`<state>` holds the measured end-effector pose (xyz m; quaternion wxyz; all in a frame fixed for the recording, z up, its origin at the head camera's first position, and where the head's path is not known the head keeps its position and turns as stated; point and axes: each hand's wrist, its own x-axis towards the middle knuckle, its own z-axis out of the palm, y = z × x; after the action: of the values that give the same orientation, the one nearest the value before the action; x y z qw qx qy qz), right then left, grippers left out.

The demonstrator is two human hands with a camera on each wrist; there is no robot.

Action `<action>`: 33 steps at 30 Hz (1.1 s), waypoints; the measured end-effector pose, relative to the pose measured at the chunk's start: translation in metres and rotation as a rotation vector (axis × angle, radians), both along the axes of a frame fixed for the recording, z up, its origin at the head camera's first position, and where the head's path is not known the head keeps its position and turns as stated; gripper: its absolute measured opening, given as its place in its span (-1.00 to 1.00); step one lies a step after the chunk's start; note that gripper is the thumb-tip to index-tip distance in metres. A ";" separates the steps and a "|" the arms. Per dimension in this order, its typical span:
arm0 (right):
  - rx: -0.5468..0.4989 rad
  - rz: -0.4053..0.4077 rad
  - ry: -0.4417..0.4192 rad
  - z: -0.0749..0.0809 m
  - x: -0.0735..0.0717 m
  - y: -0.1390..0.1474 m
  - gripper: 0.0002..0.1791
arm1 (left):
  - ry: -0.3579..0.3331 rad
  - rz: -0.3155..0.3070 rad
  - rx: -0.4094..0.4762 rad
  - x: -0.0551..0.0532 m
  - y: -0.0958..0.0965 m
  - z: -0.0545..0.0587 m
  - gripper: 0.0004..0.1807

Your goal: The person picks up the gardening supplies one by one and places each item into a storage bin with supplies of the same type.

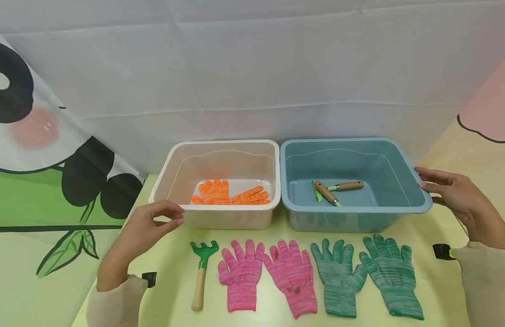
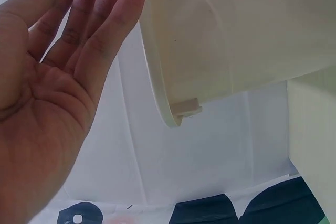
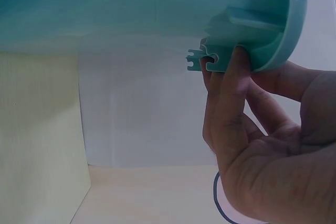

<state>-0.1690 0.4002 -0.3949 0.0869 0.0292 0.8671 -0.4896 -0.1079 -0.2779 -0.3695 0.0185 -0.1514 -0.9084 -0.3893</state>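
Observation:
A white plastic bin (image 1: 228, 218) holds a pair of orange gloves (image 1: 213, 192). Beside it, a blue plastic bin (image 1: 338, 220) contains two small wooden-handled garden tools (image 1: 350, 185). My left hand (image 1: 154, 225) is at the white bin's front left corner, its fingers loosely bent with nothing between them; in the left wrist view the fingertips are close to the rim (image 2: 152, 72). My right hand (image 1: 457, 193) pinches the right rim of the blue bin, fingers underneath and thumb by the edge, as the right wrist view shows at the rim (image 3: 296, 22).
In front of the bins lie a green hand rake (image 1: 203, 259) with a wooden handle, two pink gloves (image 1: 242, 281) (image 1: 294, 281) and two green gloves (image 1: 338, 286) (image 1: 395, 277). A pale cloth wall (image 1: 252, 68) rises behind the bins.

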 end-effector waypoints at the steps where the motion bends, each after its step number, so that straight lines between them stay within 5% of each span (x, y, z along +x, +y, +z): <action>1: -0.004 0.000 0.001 0.000 0.000 0.000 -0.27 | -0.015 -0.002 -0.001 0.001 0.000 -0.001 -0.82; 9: -0.063 0.023 -0.022 0.001 -0.002 0.005 -0.34 | -0.097 -0.026 0.004 0.007 -0.004 -0.017 -0.84; 33: -0.015 0.006 0.005 -0.007 -0.003 0.006 -0.29 | -0.264 -0.185 -0.065 0.014 0.003 -0.072 -0.83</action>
<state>-0.1715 0.4058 -0.4015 0.0863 0.0245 0.8637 -0.4959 -0.0942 -0.2749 -0.4412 -0.1419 -0.1826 -0.8971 -0.3765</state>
